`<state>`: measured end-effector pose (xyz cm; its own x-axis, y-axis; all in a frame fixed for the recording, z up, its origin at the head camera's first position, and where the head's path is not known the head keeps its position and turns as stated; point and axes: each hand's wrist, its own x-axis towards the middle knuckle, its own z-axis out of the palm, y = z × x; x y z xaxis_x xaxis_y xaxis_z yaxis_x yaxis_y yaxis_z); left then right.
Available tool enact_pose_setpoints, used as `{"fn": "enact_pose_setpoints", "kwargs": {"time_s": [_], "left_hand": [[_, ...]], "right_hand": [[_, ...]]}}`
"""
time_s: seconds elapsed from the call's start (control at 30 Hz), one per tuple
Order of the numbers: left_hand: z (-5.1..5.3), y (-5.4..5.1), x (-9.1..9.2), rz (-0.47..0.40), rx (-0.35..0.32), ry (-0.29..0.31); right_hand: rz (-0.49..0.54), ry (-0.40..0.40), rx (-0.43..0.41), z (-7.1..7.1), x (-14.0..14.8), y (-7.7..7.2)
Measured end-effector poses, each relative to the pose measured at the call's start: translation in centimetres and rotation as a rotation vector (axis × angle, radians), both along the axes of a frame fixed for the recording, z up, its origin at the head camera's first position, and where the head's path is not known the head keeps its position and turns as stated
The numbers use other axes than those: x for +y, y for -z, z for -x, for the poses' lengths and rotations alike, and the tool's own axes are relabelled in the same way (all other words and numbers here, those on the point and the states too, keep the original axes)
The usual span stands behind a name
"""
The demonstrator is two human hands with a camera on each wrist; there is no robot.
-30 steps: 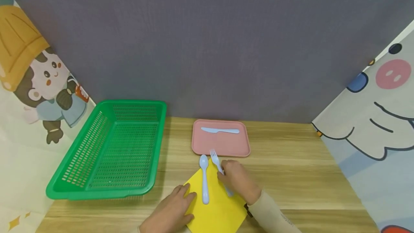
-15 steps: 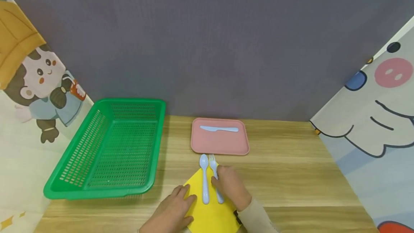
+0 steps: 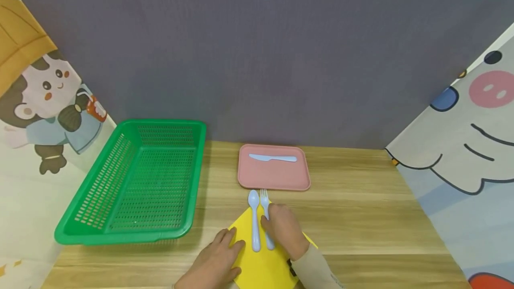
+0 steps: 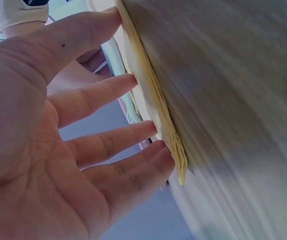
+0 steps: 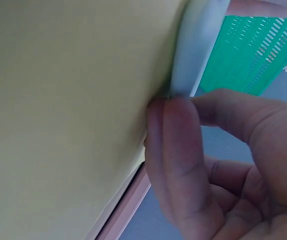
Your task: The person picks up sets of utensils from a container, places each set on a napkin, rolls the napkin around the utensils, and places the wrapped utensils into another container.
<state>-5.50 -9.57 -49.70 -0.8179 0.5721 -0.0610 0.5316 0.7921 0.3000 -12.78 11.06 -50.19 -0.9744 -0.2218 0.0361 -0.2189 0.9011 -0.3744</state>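
A yellow folded napkin (image 3: 261, 273) lies on the table, its layered edge (image 4: 158, 107) showing in the left wrist view. On it a light blue spoon (image 3: 255, 229) and a light blue fork (image 3: 264, 200) lie side by side, heads pointing away and reaching past the napkin's far corner. My right hand (image 3: 284, 230) pinches the fork's handle (image 5: 193, 50) between thumb and fingers, hiding part of it. With spread, fairly straight fingers, my left hand (image 3: 213, 258) touches the napkin's left edge. Just beyond sits a pink tray (image 3: 273, 177) bearing a light blue knife (image 3: 273, 158).
A green perforated basket (image 3: 192, 182) stands to the left on the wooden table (image 3: 361, 217). Behind the table rises a grey panel (image 3: 257, 57). Cartoon-printed sheets flank both sides.
My right hand has brought the fork leftward and turned it from a slant to nearly parallel with the spoon. My left hand has stayed at the napkin's edge.
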Motion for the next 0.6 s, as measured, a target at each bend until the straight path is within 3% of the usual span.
{"fn": "enact_pose_setpoints", "kwargs": {"time_s": [0.3,0.6], "left_hand": [[-0.08,0.26,0.06,-0.004,0.007,-0.009],[0.04,0.2,-0.13,-0.038,-0.014,-0.005]], "right_hand": [[0.041,0.019,-0.057,0.07,-0.24,-0.06],[0.036,0.01,-0.06,0.35,-0.19,-0.15]]}}
